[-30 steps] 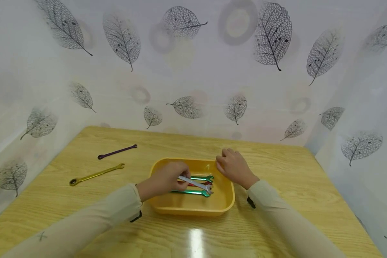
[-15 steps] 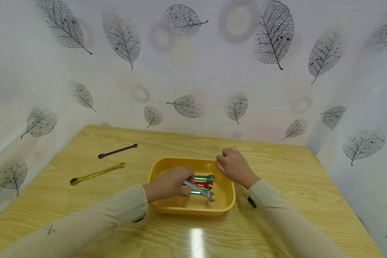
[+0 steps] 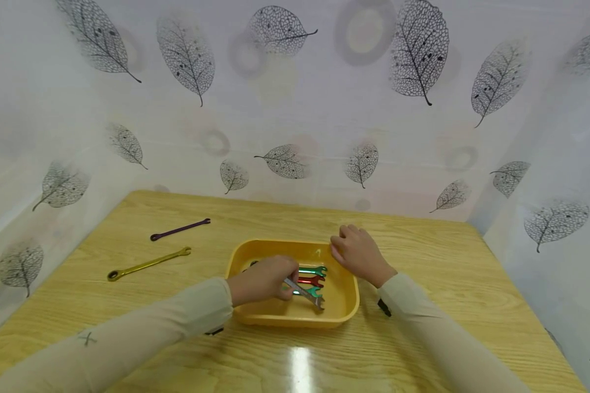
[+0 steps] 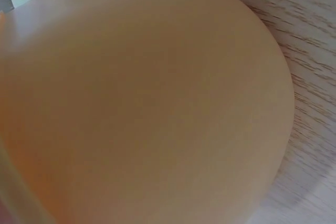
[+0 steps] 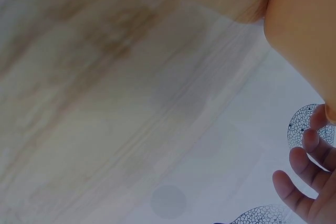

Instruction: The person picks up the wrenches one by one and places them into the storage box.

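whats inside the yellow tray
Two green wrenches, a red wrench and a silver wrench gripped by the left hand, which covers part of each; anything fully beneath it is hidden.

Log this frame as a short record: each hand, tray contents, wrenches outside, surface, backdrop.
Left hand: holds silver wrench, its open end slanting toward the near right
Right hand: on the far right corner of the yellow tray
Tray contents: far green wrench, red wrench, near green wrench
Outside, left of tray: purple wrench, gold wrench
Surface: wood-grain table
Backdrop: pale sheet with leaf prints
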`<state>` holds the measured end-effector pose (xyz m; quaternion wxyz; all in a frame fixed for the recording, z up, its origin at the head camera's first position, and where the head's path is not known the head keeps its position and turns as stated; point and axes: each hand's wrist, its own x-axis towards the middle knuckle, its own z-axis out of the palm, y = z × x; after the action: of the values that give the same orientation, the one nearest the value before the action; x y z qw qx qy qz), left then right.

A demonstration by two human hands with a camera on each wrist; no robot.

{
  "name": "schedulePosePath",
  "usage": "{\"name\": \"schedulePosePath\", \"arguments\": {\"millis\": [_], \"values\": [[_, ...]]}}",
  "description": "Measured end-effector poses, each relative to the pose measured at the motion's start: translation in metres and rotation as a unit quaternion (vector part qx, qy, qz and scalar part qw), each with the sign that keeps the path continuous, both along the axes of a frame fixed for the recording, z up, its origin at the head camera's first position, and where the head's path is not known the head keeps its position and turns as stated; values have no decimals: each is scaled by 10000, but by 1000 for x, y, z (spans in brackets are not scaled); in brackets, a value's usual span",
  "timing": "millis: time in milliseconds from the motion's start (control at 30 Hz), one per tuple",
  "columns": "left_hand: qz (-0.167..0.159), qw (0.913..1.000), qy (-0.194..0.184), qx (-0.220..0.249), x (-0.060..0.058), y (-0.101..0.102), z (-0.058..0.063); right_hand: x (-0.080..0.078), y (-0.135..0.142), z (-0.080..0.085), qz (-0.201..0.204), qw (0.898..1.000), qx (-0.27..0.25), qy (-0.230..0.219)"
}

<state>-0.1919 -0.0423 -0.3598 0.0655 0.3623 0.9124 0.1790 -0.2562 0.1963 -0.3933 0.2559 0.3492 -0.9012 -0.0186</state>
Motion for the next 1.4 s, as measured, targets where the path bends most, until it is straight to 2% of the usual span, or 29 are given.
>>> {"name": "schedulePosePath", "arguments": {"millis": [200,367,500,700,967,1133,1400], "values": [[-48,9997,159,-172,1,1,-2,0,0,-1,24,10000,-9,8],[47,9997,-60,-214,0,0,-2,-1,0,-1,35,10000,-7,-2],[48,9995,-96,-313,-1,-1,0,0,0,0,20,10000,-1,-31],[-18,9968,28,-797,-2,-2,3,0,-1,0,-7,10000,-15,-92],[-154,9878,206,-1534,-5,0,12,-1,0,-1,-42,9999,-12,-123],[-200,9831,192,-1811,-7,2,11,0,0,0,-29,9999,-20,-119],[-233,9653,251,-2589,-6,12,9,-1,0,0,-10,10000,19,-95]]}}
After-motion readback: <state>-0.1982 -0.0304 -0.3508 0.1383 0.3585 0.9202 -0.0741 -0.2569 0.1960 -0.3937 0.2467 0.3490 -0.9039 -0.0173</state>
